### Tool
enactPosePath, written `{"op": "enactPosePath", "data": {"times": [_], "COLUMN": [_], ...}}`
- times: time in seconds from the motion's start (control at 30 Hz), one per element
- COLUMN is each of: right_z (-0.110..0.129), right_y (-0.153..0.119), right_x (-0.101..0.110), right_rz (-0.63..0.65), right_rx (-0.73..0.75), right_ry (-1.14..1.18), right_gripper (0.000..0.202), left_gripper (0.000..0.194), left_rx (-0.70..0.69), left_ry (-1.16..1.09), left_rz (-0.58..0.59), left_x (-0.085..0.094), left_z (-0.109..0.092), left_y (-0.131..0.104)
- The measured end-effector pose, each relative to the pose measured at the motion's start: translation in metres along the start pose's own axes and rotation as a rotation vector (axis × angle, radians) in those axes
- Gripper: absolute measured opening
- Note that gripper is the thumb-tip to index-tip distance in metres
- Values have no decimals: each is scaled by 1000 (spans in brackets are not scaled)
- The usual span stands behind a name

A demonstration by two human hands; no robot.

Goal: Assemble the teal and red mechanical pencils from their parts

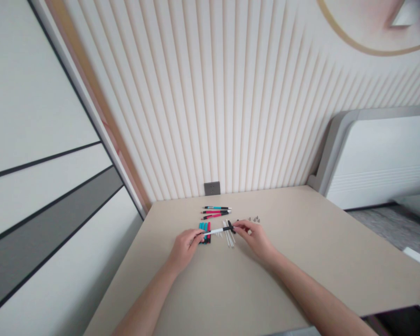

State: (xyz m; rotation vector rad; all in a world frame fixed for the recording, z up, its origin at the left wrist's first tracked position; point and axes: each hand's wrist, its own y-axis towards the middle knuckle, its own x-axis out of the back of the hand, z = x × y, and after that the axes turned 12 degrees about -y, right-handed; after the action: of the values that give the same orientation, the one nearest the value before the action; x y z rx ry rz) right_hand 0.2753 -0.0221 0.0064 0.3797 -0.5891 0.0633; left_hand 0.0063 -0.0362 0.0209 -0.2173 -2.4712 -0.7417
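A white and black pen (pixel 217 230) is held level above the table between my two hands. My left hand (pixel 185 247) pinches its left end, and the fingers of my right hand (pixel 254 235) are closed at its black right end, near the tip. Beneath and behind it lie blue and red pen barrels (pixel 205 227), partly covered by my left fingers. Thin white refills (pixel 228 239) lie under the pen, beside black pen parts (pixel 232 226) close to my right fingers. Several small silvery tips (pixel 256 219) sit behind my right hand.
Three whole pens (pixel 216 212), one blue and two red, lie farther back on the beige table (pixel 210 289). A dark socket (pixel 212 188) is on the ribbed wall behind. A white cabinet (pixel 38 163) stands left, a bed headboard (pixel 381 154) right.
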Motion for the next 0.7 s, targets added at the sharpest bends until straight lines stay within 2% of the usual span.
{"op": "enactPosePath", "data": {"times": [0.17, 0.3, 0.4, 0.47, 0.57, 0.7], "right_z": [-5, -19, -34, -45, -58, -68], "right_y": [6, 13, 19, 20, 21, 20], "right_x": [10, 29, 46, 57, 69, 74], "right_rz": [-112, -187, -196, -169, -65, 36], "right_rx": [35, 37, 54, 2, -133, -266], "right_ry": [-31, -170, -318, -434, -621, -729], "right_gripper": [28, 31, 31, 29, 24, 28], "left_gripper": [25, 26, 26, 26, 25, 25], "left_rx": [26, 42, 45, 43, 38, 14], "left_ry": [10, 32, 33, 33, 39, 42], "left_rz": [-19, -18, -19, -17, -7, -8], "left_x": [0, 0, 0, 0, 0, 1], "left_z": [-3, -3, -1, 0, 1, -1], "left_y": [1, 2, 2, 1, 1, 2]}}
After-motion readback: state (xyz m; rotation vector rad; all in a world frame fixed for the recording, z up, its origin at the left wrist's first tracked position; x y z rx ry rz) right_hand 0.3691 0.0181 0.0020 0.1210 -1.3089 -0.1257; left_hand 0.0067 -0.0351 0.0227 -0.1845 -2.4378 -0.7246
